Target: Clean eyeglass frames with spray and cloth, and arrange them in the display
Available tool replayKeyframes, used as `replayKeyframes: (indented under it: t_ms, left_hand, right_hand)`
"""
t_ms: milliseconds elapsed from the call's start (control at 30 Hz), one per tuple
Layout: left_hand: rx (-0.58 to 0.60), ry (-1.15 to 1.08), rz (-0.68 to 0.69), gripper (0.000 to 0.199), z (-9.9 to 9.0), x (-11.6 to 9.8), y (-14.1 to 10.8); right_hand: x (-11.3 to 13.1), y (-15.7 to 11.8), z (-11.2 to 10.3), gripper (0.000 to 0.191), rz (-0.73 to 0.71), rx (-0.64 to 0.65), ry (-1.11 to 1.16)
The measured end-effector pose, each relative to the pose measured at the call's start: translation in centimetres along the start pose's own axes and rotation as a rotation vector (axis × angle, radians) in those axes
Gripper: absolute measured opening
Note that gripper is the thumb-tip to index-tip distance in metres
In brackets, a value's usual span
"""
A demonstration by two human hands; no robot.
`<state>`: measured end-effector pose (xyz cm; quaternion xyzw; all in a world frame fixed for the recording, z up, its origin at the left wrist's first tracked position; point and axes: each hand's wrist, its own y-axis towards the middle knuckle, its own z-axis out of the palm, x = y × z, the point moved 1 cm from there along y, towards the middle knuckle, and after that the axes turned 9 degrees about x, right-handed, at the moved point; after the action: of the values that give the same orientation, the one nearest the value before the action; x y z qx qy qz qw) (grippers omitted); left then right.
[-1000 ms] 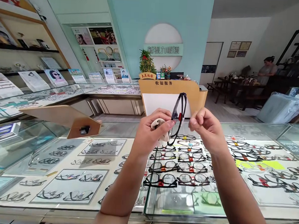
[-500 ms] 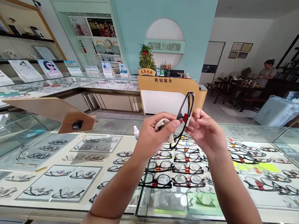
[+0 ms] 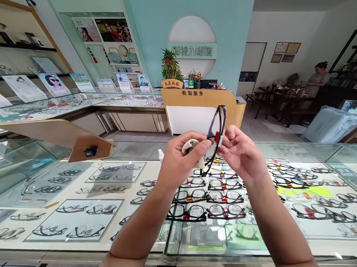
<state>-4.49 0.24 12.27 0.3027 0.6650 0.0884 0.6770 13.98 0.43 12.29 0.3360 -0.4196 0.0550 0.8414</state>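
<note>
My left hand (image 3: pixel 180 157) is closed round a pair of black glasses (image 3: pixel 211 132) and a crumpled beige cloth (image 3: pixel 190 145). The glasses stand on edge above the glass counter, with a red tag (image 3: pixel 217 136) at the bridge. My right hand (image 3: pixel 240 150) has curled fingers touching the frame beside a small white tag (image 3: pixel 220 141). Whether its fingertips pinch the tag or the frame is hard to see. Under my hands, rows of black glasses (image 3: pixel 224 197) with red tags lie on the display counter.
A slanted wooden stand (image 3: pixel 76 138) rises at the left. A small white bottle (image 3: pixel 161 154) is behind my left hand. Beyond the counter (image 3: pixel 172 254) are a wooden cash desk (image 3: pixel 198 96), a plastic-wrapped box (image 3: pixel 328 124) and a person (image 3: pixel 317 79) at a dark table.
The view has shifted slightly. Both hands and the glasses appear a little further left in the picture. My right fingers are slightly nearer the frame; my left hand keeps its hold.
</note>
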Motion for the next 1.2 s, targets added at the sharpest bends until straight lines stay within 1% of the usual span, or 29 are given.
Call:
replayKeyframes:
  t_ms: [67,200,400,600,833,1033,1200]
  left_hand:
    - [-0.008,0.008,0.007,0.032,-0.2,-0.1,0.0]
    - [-0.017,0.049,0.022,0.032,-0.6,-0.4,-0.1]
    - [0.110,0.174,0.006,0.028,-1.6,-1.1,0.1]
    - [0.129,0.231,0.023,0.023,-2.6,-1.3,-0.1]
    - [0.189,0.237,0.056,0.019,-2.4,-2.2,-0.1]
    - [0.243,0.254,0.057,0.018,-2.5,-2.4,0.0]
    - [0.247,0.247,0.039,0.021,-2.6,-2.5,0.0]
  right_hand:
    - [-0.1,-0.1,0.0,0.030,-0.030,0.001,-0.051]
    - [-0.3,-0.2,-0.2,0.031,-0.073,0.021,-0.153]
    - [-0.1,-0.4,-0.5,0.035,-0.123,0.048,-0.262]
    - [-0.1,-0.4,-1.0,0.033,-0.182,0.044,-0.303]
    - [-0.4,-0.5,-1.4,0.031,-0.189,0.008,-0.322]
    - [-0.6,-0.5,-1.5,0.027,-0.151,0.024,-0.358]
    - [-0.7,-0.5,-1.5,0.029,-0.143,-0.005,-0.349]
